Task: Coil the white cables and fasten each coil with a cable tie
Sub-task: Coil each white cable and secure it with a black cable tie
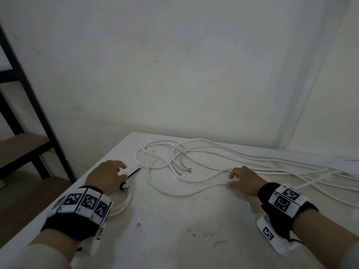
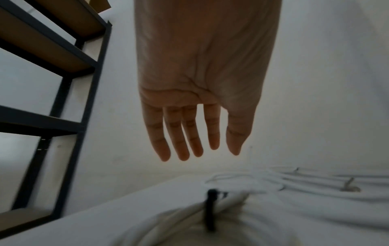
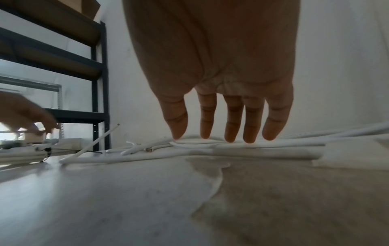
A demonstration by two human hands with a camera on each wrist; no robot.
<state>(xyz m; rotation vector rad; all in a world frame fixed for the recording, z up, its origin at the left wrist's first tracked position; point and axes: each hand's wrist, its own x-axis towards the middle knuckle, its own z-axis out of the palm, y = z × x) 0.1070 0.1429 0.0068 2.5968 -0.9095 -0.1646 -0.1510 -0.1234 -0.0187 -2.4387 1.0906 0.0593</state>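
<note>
Several loose white cables [image 1: 204, 162] sprawl over the white table [image 1: 174, 230], trailing off to the right. A finished white coil [image 1: 124, 200] lies under my left wrist, bound by a black cable tie [image 1: 132, 174] whose tail sticks out. My left hand [image 1: 108, 175] hovers over that coil with straight fingers [image 2: 185, 141], holding nothing; the coil [image 2: 179, 221] and tie [image 2: 210, 209] show blurred below it. My right hand [image 1: 242, 179] is spread over the loose cables, fingertips [image 3: 231, 133] touching down on the strands [image 3: 231, 146], not curled round them.
A dark metal shelving rack [image 1: 29, 133] with wooden shelves stands left of the table, close to its edge. White walls meet in the corner behind. Bare cable ends [image 1: 188, 169] lie mid-table. The near part of the table holds only stains.
</note>
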